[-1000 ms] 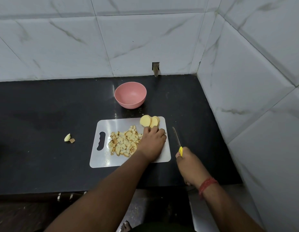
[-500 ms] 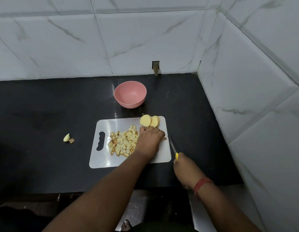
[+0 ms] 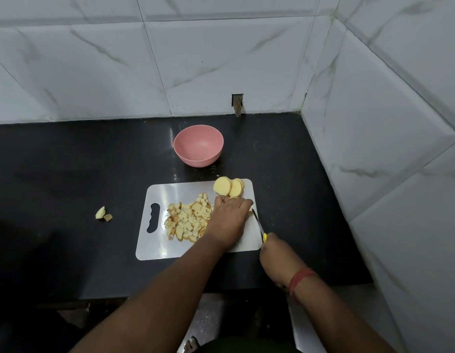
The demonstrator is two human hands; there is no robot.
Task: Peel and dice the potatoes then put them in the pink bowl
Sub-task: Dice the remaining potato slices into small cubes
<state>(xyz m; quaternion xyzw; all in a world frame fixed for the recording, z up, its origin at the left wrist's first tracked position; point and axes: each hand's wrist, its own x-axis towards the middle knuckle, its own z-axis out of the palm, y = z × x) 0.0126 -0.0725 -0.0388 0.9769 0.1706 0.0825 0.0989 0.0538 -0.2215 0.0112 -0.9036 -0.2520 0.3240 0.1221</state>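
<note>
On the black table [image 3: 68,179], a white cutting board [image 3: 155,248] lies flat with its handle slot toward the left. Diced potato [image 3: 188,220] is heaped on the board's middle, some pieces browned at the edges. Round potato slices [image 3: 227,187] lean against one another at the board's far right corner.

Left hand [image 3: 227,220]: it rests palm down on the board, just right of the dice and just short of the slices. Its fingers [image 3: 236,201] are curled downward over a piece of potato that is almost wholly hidden beneath them; how firmly they hold it cannot be told.

Right hand [image 3: 280,256]: it sits at the board's right edge, its fingers wrapped round the yellow handle of a knife [image 3: 258,224]. The blade angles up and to the left, with the tip close beside the left hand's fingertips. Whether the edge touches the potato cannot be told. A red thread band [image 3: 300,276] circles the right wrist.

Pink bowl [image 3: 198,146]: it stands upright on the table behind the board, apart from it, with no potato inside.

Two small potato scraps [image 3: 103,214] lie together on the table, well to the left of the board. White marbled wall tiles [image 3: 221,59] enclose the table at the back and on the right.
</note>
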